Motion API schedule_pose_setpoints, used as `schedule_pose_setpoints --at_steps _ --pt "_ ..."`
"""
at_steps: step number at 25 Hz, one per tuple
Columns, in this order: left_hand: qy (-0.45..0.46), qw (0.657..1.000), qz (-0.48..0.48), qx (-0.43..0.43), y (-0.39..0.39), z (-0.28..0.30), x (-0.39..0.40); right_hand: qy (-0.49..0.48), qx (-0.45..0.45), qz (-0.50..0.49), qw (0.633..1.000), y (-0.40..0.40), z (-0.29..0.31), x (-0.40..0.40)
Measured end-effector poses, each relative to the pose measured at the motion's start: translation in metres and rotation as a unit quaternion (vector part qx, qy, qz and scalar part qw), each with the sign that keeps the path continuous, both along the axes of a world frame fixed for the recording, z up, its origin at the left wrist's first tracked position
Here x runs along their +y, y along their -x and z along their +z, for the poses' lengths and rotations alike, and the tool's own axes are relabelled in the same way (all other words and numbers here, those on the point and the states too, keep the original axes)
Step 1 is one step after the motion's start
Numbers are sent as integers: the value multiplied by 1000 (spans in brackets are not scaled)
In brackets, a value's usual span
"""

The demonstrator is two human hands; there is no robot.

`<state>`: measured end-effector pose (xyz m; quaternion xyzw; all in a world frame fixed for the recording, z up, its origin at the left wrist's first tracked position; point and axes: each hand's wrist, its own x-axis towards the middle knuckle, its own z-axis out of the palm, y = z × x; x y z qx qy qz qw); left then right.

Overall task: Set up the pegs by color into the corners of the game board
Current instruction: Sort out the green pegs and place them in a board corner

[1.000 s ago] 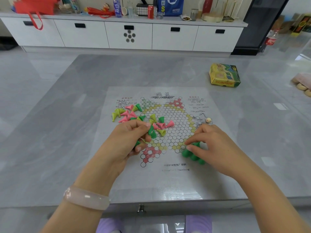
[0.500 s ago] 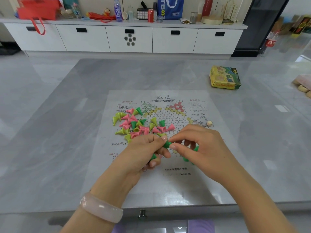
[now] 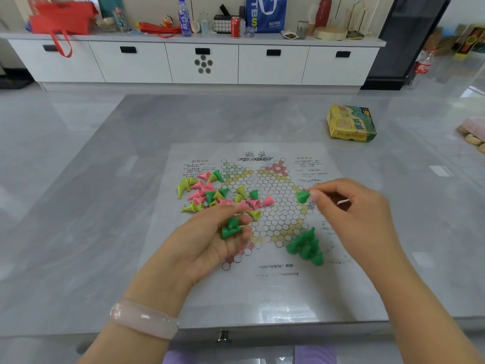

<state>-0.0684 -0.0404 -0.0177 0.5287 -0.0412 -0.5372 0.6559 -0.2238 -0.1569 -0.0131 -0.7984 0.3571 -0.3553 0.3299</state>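
On my feed the game board [image 3: 262, 285] is a pale grey-white sheet printed with black-outlined circles, some filled yellow, with pink-red corner patches and black and red text. The loose pegs [image 3: 210, 193] are a mix of pink, yellow-green and darker green; the stood cluster [image 3: 305, 246], the peg [image 3: 303, 197] in my right hand and those [image 3: 229, 228] in my left are all dark green. The table [image 3: 78, 206] is mottled grey, the box [image 3: 351, 123] yellow and green, the bangle [image 3: 144, 319] milky pink.

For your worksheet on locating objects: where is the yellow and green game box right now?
In the head view, the game box lies on the grey table, far right, beyond the game board, apart from both hands.
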Motion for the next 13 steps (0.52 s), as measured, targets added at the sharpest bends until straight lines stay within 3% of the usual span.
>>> schedule_pose_setpoints --at_steps 1,3,4,6,7,8,10,13 --pt "-8 999 9 -48 -4 -1 0 -5 -1 -33 999 3 -1 -5" --pt "-71 965 -5 -253 -10 -5 0 -10 11 -73 997 7 -4 -11" --pt "-113 916 -21 -385 -12 -9 -1 -11 18 -82 996 8 -5 -13" --pt "-177 769 -69 -610 -11 -15 -4 -10 28 -88 996 10 -6 -14" --pt "-197 705 -96 -674 -7 -17 -6 -10 31 -87 996 11 -6 -15" --pt "-209 665 -115 -708 -2 -20 -8 -10 32 -85 996 11 -6 -14" --pt "-217 639 -125 -727 6 -25 -13 -10 38 -82 996 13 -5 -15" --pt "-224 636 -103 -732 6 -29 -20 -29 74 -74 994 15 -9 -18"
